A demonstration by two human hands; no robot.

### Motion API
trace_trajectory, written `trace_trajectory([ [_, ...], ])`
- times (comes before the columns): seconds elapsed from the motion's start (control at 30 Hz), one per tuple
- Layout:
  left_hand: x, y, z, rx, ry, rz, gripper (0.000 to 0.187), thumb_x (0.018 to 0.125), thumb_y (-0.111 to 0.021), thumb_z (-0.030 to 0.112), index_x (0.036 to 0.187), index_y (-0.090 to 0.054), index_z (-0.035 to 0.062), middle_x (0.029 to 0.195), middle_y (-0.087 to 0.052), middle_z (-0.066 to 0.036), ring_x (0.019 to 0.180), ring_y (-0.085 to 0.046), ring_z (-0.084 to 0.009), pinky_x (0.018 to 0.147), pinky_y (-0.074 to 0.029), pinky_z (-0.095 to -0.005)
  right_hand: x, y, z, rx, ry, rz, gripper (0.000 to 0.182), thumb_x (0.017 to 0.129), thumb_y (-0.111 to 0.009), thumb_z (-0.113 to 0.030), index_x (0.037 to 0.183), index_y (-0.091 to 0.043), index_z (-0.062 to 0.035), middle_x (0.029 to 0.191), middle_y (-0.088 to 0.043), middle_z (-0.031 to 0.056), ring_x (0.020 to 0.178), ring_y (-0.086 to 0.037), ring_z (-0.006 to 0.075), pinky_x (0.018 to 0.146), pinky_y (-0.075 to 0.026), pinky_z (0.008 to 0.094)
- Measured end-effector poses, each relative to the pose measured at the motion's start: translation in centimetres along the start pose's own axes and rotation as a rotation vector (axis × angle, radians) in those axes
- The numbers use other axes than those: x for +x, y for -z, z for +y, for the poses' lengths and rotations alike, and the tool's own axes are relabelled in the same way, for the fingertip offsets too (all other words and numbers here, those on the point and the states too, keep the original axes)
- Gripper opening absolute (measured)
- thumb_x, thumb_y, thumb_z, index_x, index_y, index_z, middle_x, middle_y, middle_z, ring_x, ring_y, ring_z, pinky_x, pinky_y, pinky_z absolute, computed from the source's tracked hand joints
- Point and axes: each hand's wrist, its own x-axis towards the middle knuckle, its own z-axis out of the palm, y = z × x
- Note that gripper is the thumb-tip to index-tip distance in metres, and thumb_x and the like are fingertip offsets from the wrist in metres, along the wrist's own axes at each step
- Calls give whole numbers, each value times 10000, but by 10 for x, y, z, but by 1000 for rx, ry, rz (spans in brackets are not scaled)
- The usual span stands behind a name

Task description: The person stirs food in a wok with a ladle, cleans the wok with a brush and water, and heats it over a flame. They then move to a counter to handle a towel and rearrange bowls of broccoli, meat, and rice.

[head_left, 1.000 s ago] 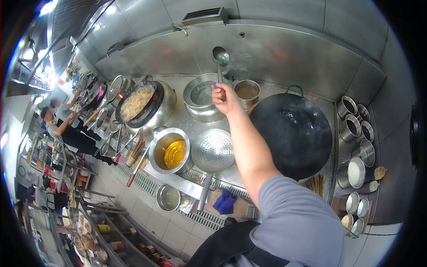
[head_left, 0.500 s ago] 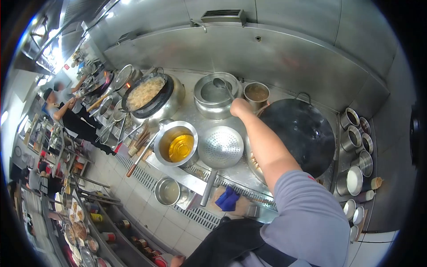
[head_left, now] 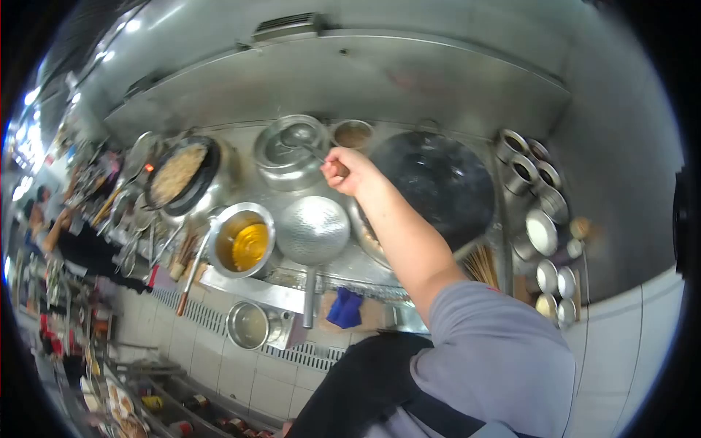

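While the right hand (head_left: 343, 171) is closed around the handle of a metal ladle (head_left: 298, 135), the ladle's bowl sits over a steel pot of water (head_left: 281, 157) at the back of a stainless cooking range. The arm, in a grey short sleeve, reaches forward from the lower right. The left hand is out of view.

Taking the steel pot as the landmark: just to its right stands a small round pot (head_left: 353, 133) holding brown liquid, and further right lies a large black wok (head_left: 438, 182), its surface dark and blurred. To the pot's left, a tilted wok (head_left: 179, 175) is filled with pale fried rice or noodles. In front of the pot, nearer the person, rests a perforated metal strainer (head_left: 312, 230) with its long handle pointing toward the person, and left of that a pan of yellow oil (head_left: 242, 244). A blue cloth (head_left: 345, 308) lies on the front ledge below the strainer. Well to the right of the pot, past the black wok, stands a cluster of small steel seasoning containers (head_left: 540, 219). Far to the left, another person in dark clothing (head_left: 80, 244) works at a further station.
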Motion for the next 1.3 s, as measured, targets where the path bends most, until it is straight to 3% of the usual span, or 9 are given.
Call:
trace_trajectory([
  [0.17,25,90,82,463,-885,127,269,782,-618,339,848,-649,80,669,-589,-125,613,-594,-296,541,-480,-381,-101,8,-3,17,64,76,63,743,-493,-51,774,-450,-16,623,-477,14,431,-418,68,369,-263,216],
  [0.23,15,128,152,-181,-285,-104,356,857,-555,359,739,-635,33,568,-532,-85,511,-540,-205,484,-451,-337,-146,11,-2,5,129,75,130,756,-505,-59,843,-462,27,621,-465,6,430,-407,62,365,-264,210],
  [0.3,8,161,210,-384,-178,-216,453,901,-503,384,657,-602,15,514,-480,-50,467,-485,-137,452,-419,-291,-181,24,-1,-39,194,116,147,763,-512,-63,861,-466,36,626,-466,10,430,-397,62,362,-262,210],
  [0.63,-17,147,443,-55,-907,-328,351,937,-485,315,798,-613,20,687,-592,-78,648,-577,-180,613,-446,-313,-300,88,-13,-478,320,578,133,758,-545,-55,639,-494,-25,566,-500,37,419,-438,98,353,-271,239],
  [0.77,-48,115,524,-70,-1130,-218,159,899,-500,101,998,-590,16,750,-573,-55,685,-550,-158,657,-451,-281,-353,139,-2,-865,362,786,92,770,-545,-82,699,-516,-31,529,-472,21,366,-426,95,323,-267,255],
  [0.9,-35,78,593,67,-1411,98,229,854,-507,69,1058,-590,8,826,-601,-120,798,-593,-257,739,-469,-353,-411,209,47,-1445,729,1035,220,745,-559,-112,924,-566,16,722,-609,187,629,-601,338,559,-465,393],
  [0.97,-19,60,623,259,-1549,479,223,846,-536,125,1020,-608,7,940,-606,-168,909,-577,-351,804,-458,-432,-441,208,76,-1470,608,1164,281,751,-542,-107,1009,-552,5,842,-609,238,799,-580,418,690,-465,435],
  [1.17,1,31,677,661,-1194,321,321,875,-539,293,798,-637,-3,864,-629,-222,849,-594,-383,775,-458,-468,-480,274,165,-1310,428,1211,339,780,-525,-125,1107,-514,-36,836,-596,225,778,-590,406,668,-467,459],
  [1.3,-9,18,671,629,-1230,381,373,879,-528,332,722,-620,7,761,-635,-216,762,-611,-387,725,-478,-462,-478,336,230,-1525,337,1353,492,807,-508,-177,1284,-418,-95,807,-565,196,685,-589,406,614,-490,475],
])
